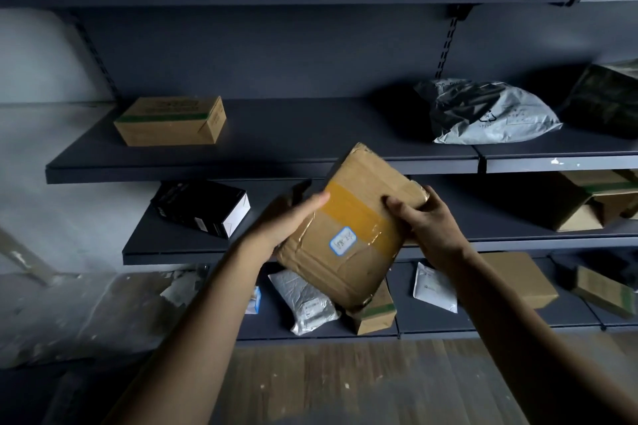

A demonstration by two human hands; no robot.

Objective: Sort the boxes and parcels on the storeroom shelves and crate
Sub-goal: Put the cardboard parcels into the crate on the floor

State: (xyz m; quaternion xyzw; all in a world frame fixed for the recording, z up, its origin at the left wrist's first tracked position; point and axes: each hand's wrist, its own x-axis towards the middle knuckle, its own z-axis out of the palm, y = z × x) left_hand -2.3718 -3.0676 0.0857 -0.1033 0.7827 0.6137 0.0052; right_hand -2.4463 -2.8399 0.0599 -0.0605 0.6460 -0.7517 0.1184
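Cardboard parcel (348, 235) hangs in mid-air before the shelves, tilted — its long axis climbs toward the middle shelf (310, 134) just above. My left hand (290, 221) grips its left edge, my right hand (428, 221) clamps its upper right corner.

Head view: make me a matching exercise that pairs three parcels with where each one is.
Things:
1. black box
2. taped brown parcel
3. grey-and-black poly bag

Places:
A. held between the left hand and the right hand
B. right part of the middle shelf
C. left end of the next shelf down

Pairs: 1-C, 2-A, 3-B
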